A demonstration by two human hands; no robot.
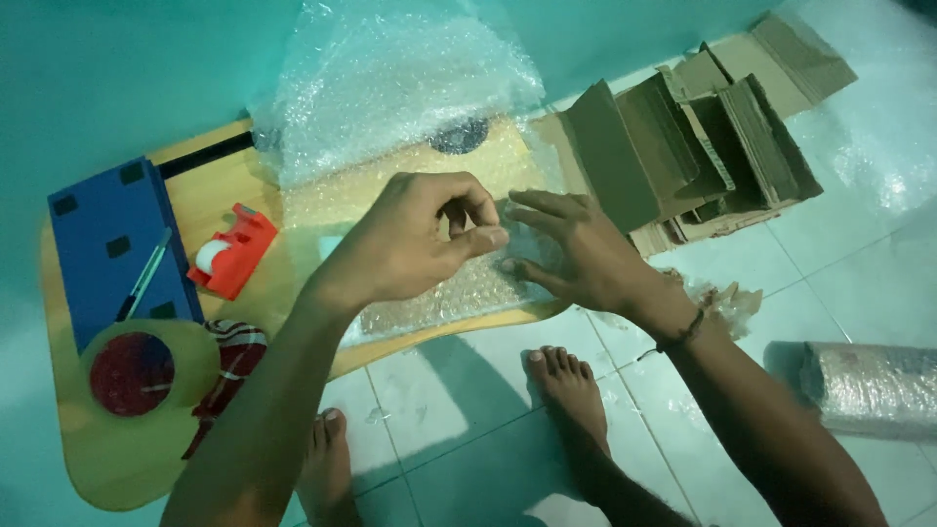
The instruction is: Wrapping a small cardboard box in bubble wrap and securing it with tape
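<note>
Left hand [415,239] fingers curled, thumb and forefinger pinched at the bubble-wrapped parcel [459,283] on the desk [117,459]; right hand [576,249] fingers spread flat, pressing the parcel's right end.

– Red tape dispenser [232,251], blue box [115,249] with black squares at left?
– Yes. Clear bubble wrap [400,98], dotted all over; brown cardboard [683,146] upper right; pale wooden board [210,185].

Under my fingers [488,237] lay a small flat package [459,288] wrapped in clear bubble wrap. Beyond and right of them stood folded brown cardboard boxes [683,146]; farther right, a plastic-wrapped roll [869,385] lay on the floor.
</note>
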